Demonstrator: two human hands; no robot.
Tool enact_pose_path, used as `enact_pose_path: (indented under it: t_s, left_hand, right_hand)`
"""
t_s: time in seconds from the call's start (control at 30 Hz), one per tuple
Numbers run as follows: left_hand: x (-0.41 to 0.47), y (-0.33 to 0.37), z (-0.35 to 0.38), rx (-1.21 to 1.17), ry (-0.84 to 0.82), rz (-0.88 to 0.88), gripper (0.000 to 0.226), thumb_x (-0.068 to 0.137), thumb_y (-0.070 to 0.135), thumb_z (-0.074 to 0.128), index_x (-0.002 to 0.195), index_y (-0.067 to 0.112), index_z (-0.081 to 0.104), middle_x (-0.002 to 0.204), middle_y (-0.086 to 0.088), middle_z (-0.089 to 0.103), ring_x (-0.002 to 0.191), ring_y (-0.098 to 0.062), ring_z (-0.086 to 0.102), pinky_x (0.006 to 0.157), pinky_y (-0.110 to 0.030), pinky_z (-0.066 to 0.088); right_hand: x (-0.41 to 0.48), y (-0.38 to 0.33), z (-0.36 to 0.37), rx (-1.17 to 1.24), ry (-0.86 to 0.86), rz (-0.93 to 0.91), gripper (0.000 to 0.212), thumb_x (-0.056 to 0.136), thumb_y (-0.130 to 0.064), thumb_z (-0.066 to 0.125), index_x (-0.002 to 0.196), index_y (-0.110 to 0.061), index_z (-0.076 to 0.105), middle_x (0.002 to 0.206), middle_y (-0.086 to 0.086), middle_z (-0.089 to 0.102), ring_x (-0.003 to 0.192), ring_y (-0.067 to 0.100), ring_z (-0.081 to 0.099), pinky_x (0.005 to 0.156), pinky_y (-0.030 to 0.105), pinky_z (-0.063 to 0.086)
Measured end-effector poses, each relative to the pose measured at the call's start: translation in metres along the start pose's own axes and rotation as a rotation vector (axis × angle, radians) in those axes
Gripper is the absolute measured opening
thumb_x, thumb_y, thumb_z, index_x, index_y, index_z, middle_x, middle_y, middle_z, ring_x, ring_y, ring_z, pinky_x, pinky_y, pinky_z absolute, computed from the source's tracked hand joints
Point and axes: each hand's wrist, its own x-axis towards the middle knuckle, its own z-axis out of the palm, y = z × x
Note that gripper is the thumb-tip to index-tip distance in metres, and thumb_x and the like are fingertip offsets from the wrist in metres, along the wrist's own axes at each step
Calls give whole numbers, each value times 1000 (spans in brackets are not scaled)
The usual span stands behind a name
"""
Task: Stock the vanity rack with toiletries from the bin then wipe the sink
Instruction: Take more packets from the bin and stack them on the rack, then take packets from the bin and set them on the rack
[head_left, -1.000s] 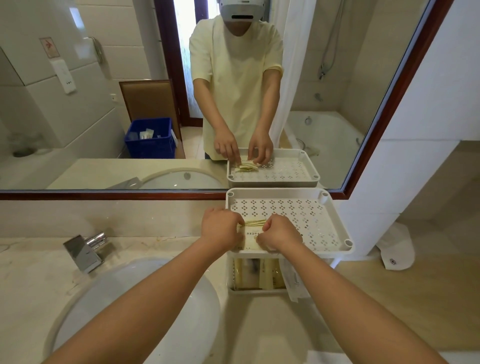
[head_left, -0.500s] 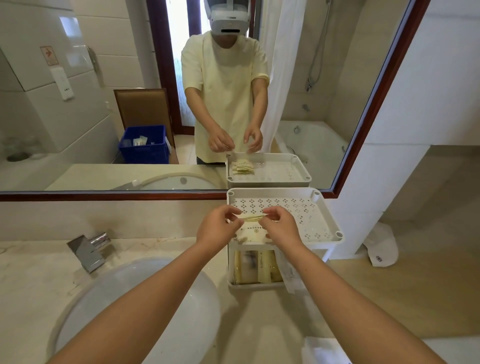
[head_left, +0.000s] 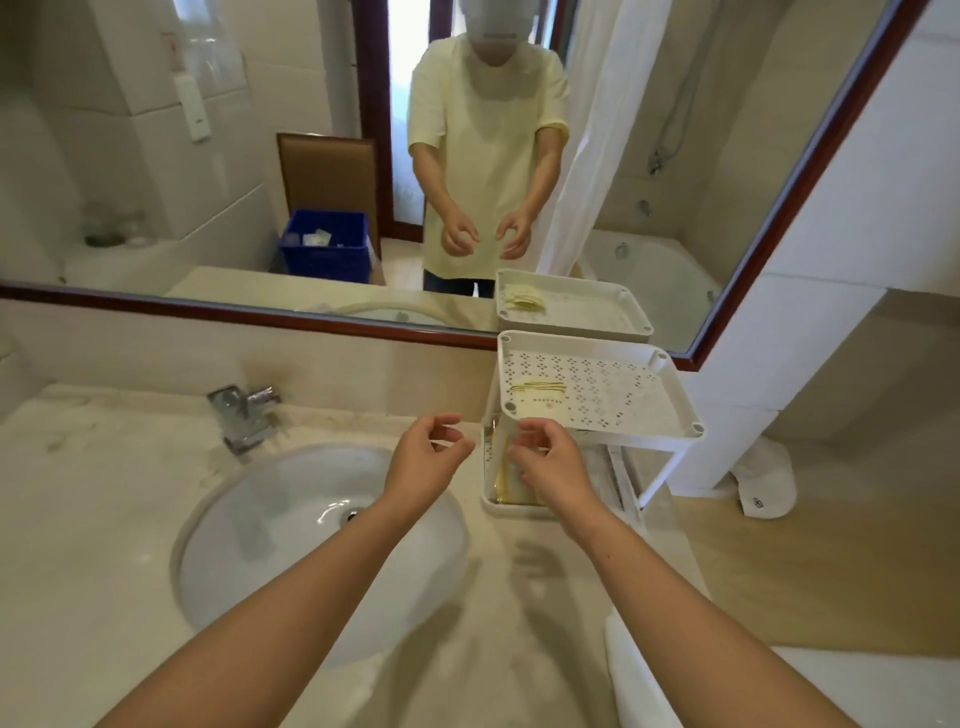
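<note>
Both hands hover just near of the rack (head_left: 675, 397). The left hand (head_left: 423, 457) and the right hand (head_left: 550, 462) each have loosely curled fingers and hold nothing. The step in hand looks like stocking the top shelf, and most of that shelf is bare.

To do it well, each new packet should lie flat and square beside the ones already there, filling the shelf from left to right rather than heaping in one corner. The rack looks like light plastic on thin legs, so things are best set down gently, without pushing against the rim. The blue bin (head_left: 327, 241) shows only in the mirror, so it is probably behind the person and needs a turn to reach.

The packets (head_left: 540, 402) lie at the near left corner of the top shelf. They are flat and pale cream, with thin gold lines across the far end and small print below. More sachets (head_left: 511, 480) stand upright on the lower shelf. The sink (head_left: 291, 519) lies left of the rack, set into the surface, not yet wiped as far as one can judge.
</note>
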Motion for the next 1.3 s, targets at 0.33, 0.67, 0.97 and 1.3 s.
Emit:
enact_pose_path:
  t_s: [0.33, 0.67, 0.97, 1.3]
  left_hand:
    - [-75, -27, -44, 2, 260, -105, 32, 85, 25, 69, 115, 25, 58, 101, 5, 63, 85, -13, 61, 74, -32, 53]
    - [-220, -65, -81, 43, 642, -257, 29, 84, 23, 69, 111, 22, 59, 95, 6, 64, 79, -12, 60, 77, -28, 50]
    - [-367, -82, -134, 31, 988, -377, 27, 82, 16, 69, 106, 22, 60, 88, 6, 66, 83, -11, 62, 83, -25, 49]
    - [-506, -100, -213, -23, 1182, -438, 31, 86, 18, 67, 115, 19, 57, 95, -2, 66, 84, -11, 62, 81, -25, 50]
  right_hand:
    - [-34, 5, 37, -168, -349, -15, 44, 84, -19, 69, 123, -23, 51, 113, 0, 55, 99, 15, 57, 89, 35, 50]
    - [-124, 32, 83, -192, -738, -65, 38, 82, -14, 70, 116, -19, 56, 109, 1, 57, 95, 14, 58, 86, 33, 47]
    - [-243, 27, 158, -275, -1097, -194, 40, 83, -10, 67, 120, -16, 55, 105, 3, 57, 90, 15, 56, 83, 31, 48]
    - [-382, 20, 254, -311, -1285, -310, 36, 81, -11, 70, 113, -22, 55, 108, 2, 60, 98, 15, 60, 94, 39, 49]
